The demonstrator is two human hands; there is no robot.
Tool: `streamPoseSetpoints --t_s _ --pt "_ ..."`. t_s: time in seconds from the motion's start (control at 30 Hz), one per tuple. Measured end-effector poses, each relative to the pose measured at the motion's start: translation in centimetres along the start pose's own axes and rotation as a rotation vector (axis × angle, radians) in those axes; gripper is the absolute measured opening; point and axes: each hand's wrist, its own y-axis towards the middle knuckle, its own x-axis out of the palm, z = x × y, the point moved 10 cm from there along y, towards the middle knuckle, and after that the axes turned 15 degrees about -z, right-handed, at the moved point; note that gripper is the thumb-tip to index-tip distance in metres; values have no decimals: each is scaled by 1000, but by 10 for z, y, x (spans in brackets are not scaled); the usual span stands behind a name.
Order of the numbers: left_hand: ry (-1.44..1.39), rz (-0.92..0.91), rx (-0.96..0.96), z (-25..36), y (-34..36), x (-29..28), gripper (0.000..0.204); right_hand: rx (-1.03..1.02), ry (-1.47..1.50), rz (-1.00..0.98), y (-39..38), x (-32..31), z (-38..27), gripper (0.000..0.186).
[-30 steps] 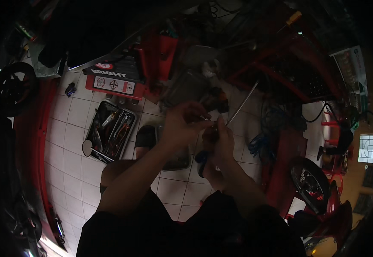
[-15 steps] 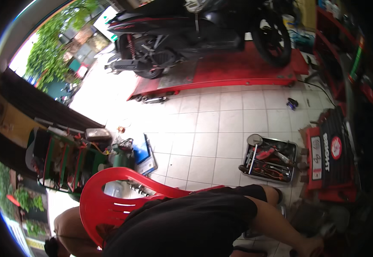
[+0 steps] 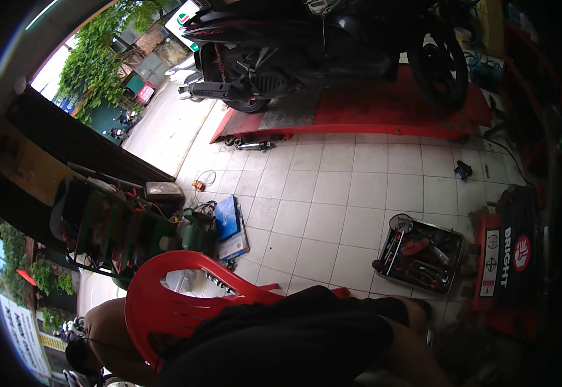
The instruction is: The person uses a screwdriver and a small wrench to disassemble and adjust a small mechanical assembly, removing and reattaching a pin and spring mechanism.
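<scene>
Neither of my hands shows in the head view. Close in front of me, a person in a black shirt (image 3: 281, 335) sits on a red plastic chair (image 3: 140, 303), turned to the right. That person's bare forearm (image 3: 416, 351) reaches down to the lower right, where the hand is lost in shadow. Past the person's knees lies an open metal tool tray (image 3: 416, 289) on the floor. Pliers and other hand tools (image 3: 423, 258) lie jumbled in it, and a round mirror-like disc (image 3: 401, 223) rests at its far corner.
A black motorbike (image 3: 307, 68) stands on a low red lift platform (image 3: 371, 113). A red and black cabinet (image 3: 510, 258) is at the right. To the left are a green tool rack (image 3: 110, 226), a blue flat box (image 3: 228, 218) and a loose shock absorber (image 3: 254, 146) on the tiled floor (image 3: 307, 193).
The whole view has swung, so the motorbike, tray and chair sit farther right and slightly lower. The picture is darker, and the seated person's hand, visible before at lower right, is now lost in shadow.
</scene>
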Motion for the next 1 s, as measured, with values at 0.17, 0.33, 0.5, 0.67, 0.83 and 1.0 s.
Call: streamPoseSetpoints --t_s 0.17,0.33,0.5,0.67,0.83,1.0 --pt "-17 -3 -63 -18 -7 3 41 59 -63 1 -9 21 14 36" --pt "-30 -112 -51 8 -21 8 42 -59 -105 -37 -25 49 3 42" --pt "47 63 133 -3 -47 -31 42 165 -33 -41 7 102 44 46" --pt "-445 -53 -315 -15 -51 -47 36 -284 -507 -53 4 74 -12 19" --pt "-640 -123 -480 -22 -37 19 40 -475 -802 134 -42 30 -75 25" --pt "-616 -158 -364 -21 -49 31 34 -376 -721 71 -54 11 -50 21"
